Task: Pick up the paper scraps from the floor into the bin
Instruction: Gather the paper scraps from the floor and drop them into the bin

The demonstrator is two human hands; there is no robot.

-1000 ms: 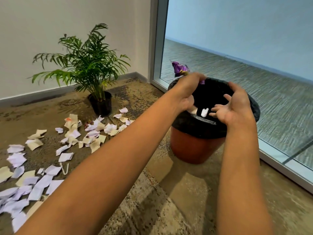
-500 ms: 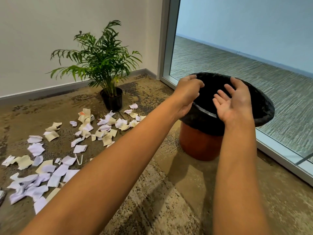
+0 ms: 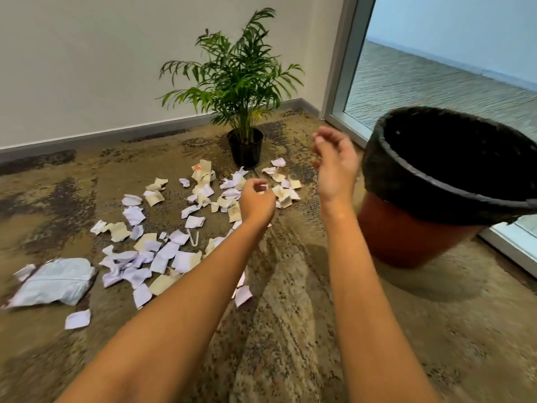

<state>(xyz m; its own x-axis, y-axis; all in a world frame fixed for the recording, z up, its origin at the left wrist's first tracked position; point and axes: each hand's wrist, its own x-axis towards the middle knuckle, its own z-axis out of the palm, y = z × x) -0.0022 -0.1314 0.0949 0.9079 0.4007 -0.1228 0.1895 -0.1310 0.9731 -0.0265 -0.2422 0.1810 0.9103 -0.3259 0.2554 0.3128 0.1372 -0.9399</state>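
Note:
Several white and beige paper scraps [image 3: 162, 251] lie scattered over the carpet, left of centre. The bin [image 3: 406, 237], orange-brown with a black liner over its rim [image 3: 436, 184], stands at the right and looks tilted in this wide view. My left hand [image 3: 257, 200] hovers above the far scraps with its fingers loosely curled, and I see nothing held in it. My right hand [image 3: 334, 167] is raised just left of the bin, fingers relaxed and empty. The bin's inside is dark, so its contents are hidden.
A potted palm [image 3: 244, 82] in a black pot [image 3: 245, 149] stands by the wall behind the scraps. A crumpled white packet [image 3: 55, 280] lies at the near left. A glass wall with a metal frame [image 3: 337, 68] runs behind the bin.
Both hands have left the bin's mouth and swung left toward the scraps. My view has turned left, so the bin now sits at the right edge.

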